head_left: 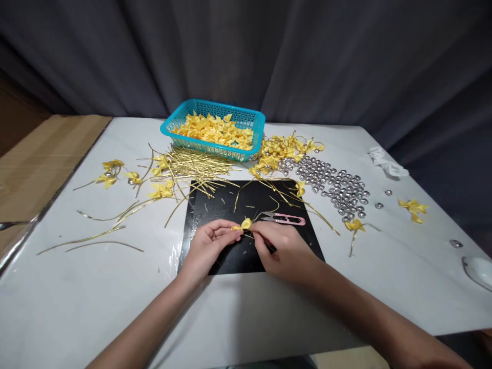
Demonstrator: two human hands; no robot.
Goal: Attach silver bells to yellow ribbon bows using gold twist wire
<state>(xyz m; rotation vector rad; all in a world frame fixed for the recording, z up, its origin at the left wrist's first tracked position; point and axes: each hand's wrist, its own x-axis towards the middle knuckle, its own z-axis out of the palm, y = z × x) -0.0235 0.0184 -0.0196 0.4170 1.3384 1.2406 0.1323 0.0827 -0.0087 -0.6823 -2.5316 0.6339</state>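
In the head view, I see both hands meeting low over the black mat [215, 205], which lies on the near middle of the white surface [96, 287]. The left hand [207, 246] has its fingers curled in, with thumb and forefinger pinching the left end of a small yellow bow [245, 224]. The right hand [282, 251] is closed the same way on the bow's right side. A thin gold strand shows just under the bow, and I cannot tell whether the right fingers grip it too.

The bow sits between the two sets of fingertips, just far of both palms. Its long axis runs left to right, and neither hand is clearly nearer.

The pink snips [286, 220] lie on the mat just far of the right hand, apart from it, with their blades pointing left. Farther back a heap of gold wire ties [192, 169] spills onto the mat's far left corner. A teal basket [260, 123] of yellow bows stands at the far middle, and silver beads [338, 187] spread to the far right.
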